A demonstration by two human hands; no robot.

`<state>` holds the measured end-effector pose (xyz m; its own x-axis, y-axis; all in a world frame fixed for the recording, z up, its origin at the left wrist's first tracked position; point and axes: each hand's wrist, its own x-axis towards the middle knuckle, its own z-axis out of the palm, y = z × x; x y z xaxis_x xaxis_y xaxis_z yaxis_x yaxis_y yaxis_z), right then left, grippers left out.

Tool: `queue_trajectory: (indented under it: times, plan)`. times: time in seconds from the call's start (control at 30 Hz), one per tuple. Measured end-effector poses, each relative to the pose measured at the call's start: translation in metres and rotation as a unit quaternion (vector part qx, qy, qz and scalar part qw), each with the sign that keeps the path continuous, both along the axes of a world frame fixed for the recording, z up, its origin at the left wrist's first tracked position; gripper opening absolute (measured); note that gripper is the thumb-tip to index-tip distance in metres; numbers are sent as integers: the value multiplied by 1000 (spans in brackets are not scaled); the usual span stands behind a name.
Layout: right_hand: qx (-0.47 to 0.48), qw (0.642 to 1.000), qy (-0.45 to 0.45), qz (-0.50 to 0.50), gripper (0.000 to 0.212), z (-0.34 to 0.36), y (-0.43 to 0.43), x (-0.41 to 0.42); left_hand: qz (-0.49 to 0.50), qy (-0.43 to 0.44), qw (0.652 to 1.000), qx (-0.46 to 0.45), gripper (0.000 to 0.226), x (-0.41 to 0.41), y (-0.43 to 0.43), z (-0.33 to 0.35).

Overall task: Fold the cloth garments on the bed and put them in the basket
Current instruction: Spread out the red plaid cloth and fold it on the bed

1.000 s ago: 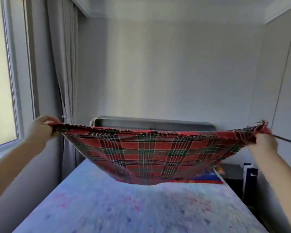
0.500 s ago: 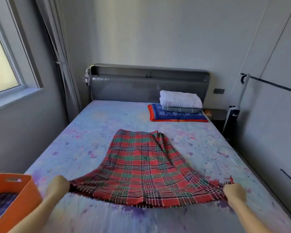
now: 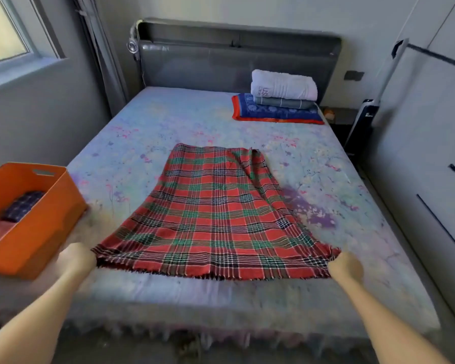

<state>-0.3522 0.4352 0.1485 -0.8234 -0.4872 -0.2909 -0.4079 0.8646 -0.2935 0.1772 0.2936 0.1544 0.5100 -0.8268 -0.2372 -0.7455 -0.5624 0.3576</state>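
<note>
Woven plaid cloth [image 3: 216, 214], fringed edge

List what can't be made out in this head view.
- Left hand and right hand fingers: motion-blurred, tucked at the plaid cloth corners.
- Orange basket: cut by the left edge; contents partly hidden by its wall.
- White towel lettering: too small.

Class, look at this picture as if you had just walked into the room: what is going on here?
A person is laying a red plaid cloth flat on the bed. The left hand and the right hand each grip a near corner. The cloth is spread out, not yet folded. An orange basket on the bed's left edge already holds some clothes. A stack of folded linens lies by the headboard.
</note>
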Motion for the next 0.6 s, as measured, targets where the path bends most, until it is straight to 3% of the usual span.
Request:
queue_trajectory:
  times: [0.17, 0.3, 0.43, 0.6]
  plan:
    - [57, 998, 2, 31, 21, -26, 62, 2, 26, -33, 998, 44, 17, 9, 63, -31]
    - [97, 994, 2, 58, 24, -42, 79, 2, -15, -56, 995, 87, 21, 13, 73, -52]
    - [106, 990, -4, 91, 33, -45, 58, -5, -89, -65, 981, 159, 29, 18, 47, -62]
    - [87, 991, -12, 102, 32, -45, -23, -6, -128, -100, 975, 150, 31, -2, -24, -61]
